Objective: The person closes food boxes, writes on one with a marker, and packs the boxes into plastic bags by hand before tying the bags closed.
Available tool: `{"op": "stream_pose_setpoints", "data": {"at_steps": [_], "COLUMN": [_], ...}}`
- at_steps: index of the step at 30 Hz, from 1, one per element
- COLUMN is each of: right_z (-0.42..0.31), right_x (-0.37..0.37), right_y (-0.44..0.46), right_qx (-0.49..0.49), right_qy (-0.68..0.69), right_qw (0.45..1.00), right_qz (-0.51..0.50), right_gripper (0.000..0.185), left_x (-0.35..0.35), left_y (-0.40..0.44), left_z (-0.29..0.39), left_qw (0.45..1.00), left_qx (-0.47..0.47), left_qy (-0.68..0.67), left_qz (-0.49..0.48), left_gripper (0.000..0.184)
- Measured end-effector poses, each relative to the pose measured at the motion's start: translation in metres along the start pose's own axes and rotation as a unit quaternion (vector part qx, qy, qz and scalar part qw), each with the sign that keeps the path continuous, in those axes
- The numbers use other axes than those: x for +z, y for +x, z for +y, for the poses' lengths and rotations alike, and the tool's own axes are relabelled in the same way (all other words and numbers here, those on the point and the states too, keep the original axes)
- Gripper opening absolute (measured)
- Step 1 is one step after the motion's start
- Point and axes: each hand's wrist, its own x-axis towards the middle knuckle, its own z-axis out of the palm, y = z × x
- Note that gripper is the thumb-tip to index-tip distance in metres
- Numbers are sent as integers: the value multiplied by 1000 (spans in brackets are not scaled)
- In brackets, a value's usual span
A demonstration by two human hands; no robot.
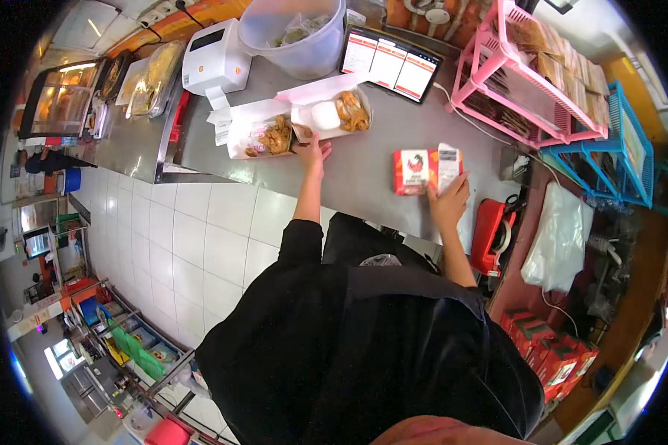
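Note:
On the steel counter (364, 167) two open boxes stand side by side. The left food box (260, 139) holds brown fried pieces. Fried food and a white round item fill the right food box (332, 115). My left hand (313, 152) touches the near edge of these boxes, its fingers partly spread. A closed red and white box (414, 170) with a rooster print lies to the right, a paper slip (448, 165) on its top. Against its near right corner rests my right hand (447, 202), thumb and fingers apart.
A label printer (217, 59), a plastic tub (293, 37) and a tablet (390, 63) line the back. On the right are a pink rack (527, 81), a blue rack (616, 156), a red tape dispenser (488, 236) and plastic bags (558, 237). Red boxes (549, 352) sit lower right.

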Motion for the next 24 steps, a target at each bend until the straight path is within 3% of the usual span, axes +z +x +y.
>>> {"op": "stream_pose_setpoints", "data": {"at_steps": [4,7,8,10,11,12,13,15,16,17,18,19,20,24], "right_z": [32,20,-3,-3,-8,-37,-37,-22,-14,-8,0,0,2,-17], "right_x": [9,-4,-27,-16,-1,-21,-9,7,9,12,19,20,18,5], "right_y": [68,92,89,72,48,27,2,-29,-36,-43,-46,-48,-48,-28], "right_qx": [24,56,26,-82,-130,-13,14,56,75,94,166,189,210,207], "right_qy": [-21,-244,-224,32,60,142,241,284,294,306,410,427,441,418], "right_qw": [998,962,967,996,990,967,940,936,936,933,874,860,846,857], "right_qz": [49,108,118,24,-4,-210,-241,-200,-181,-164,-199,-207,-212,-220], "right_gripper": [100,100,88,67,45,40,40,44,44,45,43,42,40,35], "left_x": [-4,-18,-20,-30,-36,-40,-45,-51,-44,-54,-65,-66,-64,-72], "left_y": [1,-34,-45,-75,-94,-110,-121,-138,-153,-147,-132,-128,-129,-97], "left_z": [-20,-37,-42,-49,-51,-51,-51,-48,-33,-39,-48,-43,-42,-43], "left_qw": [997,996,997,994,991,988,980,958,949,931,886,816,891,924], "left_qx": [62,22,6,-24,-36,-50,-81,-138,-89,61,208,349,262,99], "left_qy": [47,53,52,58,62,67,111,193,277,343,402,451,353,321], "left_qz": [-30,-62,-65,-89,-108,-127,-141,-162,-124,-113,-101,-91,-117,-183], "left_gripper": [64,65,65,65,65,66,64,61,45,39,34,31,31,35]}}
